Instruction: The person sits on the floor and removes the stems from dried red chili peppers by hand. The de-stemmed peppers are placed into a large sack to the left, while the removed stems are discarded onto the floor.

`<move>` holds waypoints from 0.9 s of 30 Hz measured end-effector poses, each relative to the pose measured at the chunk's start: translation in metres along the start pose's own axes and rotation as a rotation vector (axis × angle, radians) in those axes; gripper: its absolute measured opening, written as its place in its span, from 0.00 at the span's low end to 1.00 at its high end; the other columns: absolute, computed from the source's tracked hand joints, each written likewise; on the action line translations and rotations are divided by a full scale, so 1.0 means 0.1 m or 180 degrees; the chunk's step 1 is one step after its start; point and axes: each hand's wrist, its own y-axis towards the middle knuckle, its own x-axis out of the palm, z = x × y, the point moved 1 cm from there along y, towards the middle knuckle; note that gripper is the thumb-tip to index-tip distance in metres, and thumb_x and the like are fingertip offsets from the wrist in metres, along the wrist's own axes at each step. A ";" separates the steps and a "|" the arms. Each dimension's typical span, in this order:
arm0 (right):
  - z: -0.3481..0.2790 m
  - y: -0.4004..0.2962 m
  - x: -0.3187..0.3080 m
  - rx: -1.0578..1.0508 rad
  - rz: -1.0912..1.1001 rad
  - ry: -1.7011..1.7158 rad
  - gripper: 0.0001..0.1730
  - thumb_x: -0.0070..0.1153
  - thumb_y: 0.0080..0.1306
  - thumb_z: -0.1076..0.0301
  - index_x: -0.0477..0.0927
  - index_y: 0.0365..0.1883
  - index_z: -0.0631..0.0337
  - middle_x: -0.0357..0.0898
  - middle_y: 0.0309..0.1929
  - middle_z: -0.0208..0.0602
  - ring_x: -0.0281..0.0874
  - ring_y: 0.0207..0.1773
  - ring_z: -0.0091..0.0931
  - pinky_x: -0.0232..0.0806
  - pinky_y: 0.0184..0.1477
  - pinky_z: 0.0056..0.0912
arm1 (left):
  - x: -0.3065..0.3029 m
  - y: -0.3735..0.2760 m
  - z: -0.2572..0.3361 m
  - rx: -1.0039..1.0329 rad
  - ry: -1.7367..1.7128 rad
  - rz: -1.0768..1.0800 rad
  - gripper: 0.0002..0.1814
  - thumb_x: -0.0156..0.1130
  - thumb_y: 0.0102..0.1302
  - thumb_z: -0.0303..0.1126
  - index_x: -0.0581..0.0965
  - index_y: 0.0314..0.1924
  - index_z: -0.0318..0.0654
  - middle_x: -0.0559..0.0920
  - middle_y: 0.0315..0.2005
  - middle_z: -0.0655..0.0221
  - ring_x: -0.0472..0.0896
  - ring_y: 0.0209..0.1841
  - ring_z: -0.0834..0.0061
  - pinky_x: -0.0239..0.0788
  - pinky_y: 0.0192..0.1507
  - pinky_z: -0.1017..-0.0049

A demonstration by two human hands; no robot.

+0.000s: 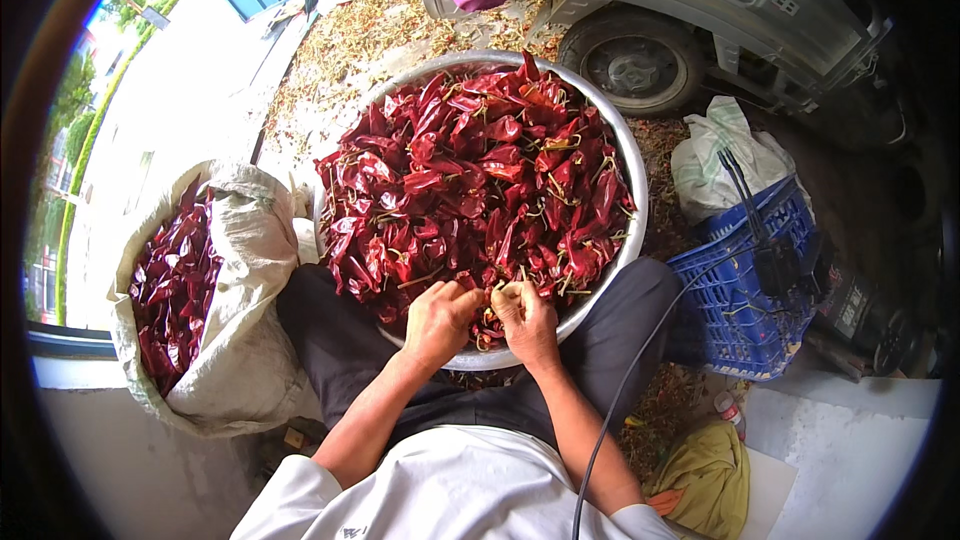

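Note:
A large round metal basin (637, 202) stands between my knees, heaped with dried red chili peppers (480, 187), many with pale stems. Over its near edge, my left hand (442, 319) has its fingers curled at the peppers; what lies in them is hidden. Close on its right, my right hand (525, 319) pinches with thumb and forefinger at what looks like a pepper stem, though the piece is too small to tell surely. At the left, a white woven sack (251, 240) with its mouth rolled open holds darker red peppers (176, 292).
A blue plastic crate (739, 315) with a white sack (731, 157) behind it stands at the right. Beyond the basin is a vehicle's wheel (634, 67). A black cable (630, 375) crosses my right side. Yellow cloth (709, 480) and a plastic bottle (727, 409) lie lower right.

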 end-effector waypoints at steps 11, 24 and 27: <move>0.00 -0.10 0.04 -0.0790 -0.0435 -0.0651 0.10 0.55 0.72 0.64 0.76 0.36 0.62 0.80 0.28 0.47 0.81 0.33 0.47 0.70 0.34 0.48 | 0.02 -0.20 -0.05 -0.0486 -0.1356 -0.0879 0.15 0.69 0.59 0.35 0.79 0.42 0.33 0.82 0.35 0.54 0.82 0.41 0.51 0.74 0.44 0.59; 0.08 -0.20 0.18 0.0184 -0.0032 0.0416 0.11 0.53 0.74 0.62 0.76 0.36 0.60 0.76 0.26 0.30 0.72 0.25 0.24 0.66 0.26 0.32 | 0.19 -0.31 0.02 -0.1569 -0.2401 -0.0868 0.11 0.66 0.68 0.29 0.77 0.45 0.31 0.83 0.28 0.69 0.79 0.31 0.84 0.73 0.36 0.77; 0.01 -0.19 0.19 0.1592 0.0305 0.2640 0.10 0.52 0.75 0.60 0.75 0.36 0.56 0.71 0.24 0.26 0.65 0.20 0.20 0.64 0.22 0.30 | 0.28 -0.32 0.04 -0.2264 -0.3761 -0.0839 0.09 0.63 0.70 0.29 0.78 0.46 0.32 0.83 0.30 0.68 0.81 0.31 0.78 0.75 0.34 0.73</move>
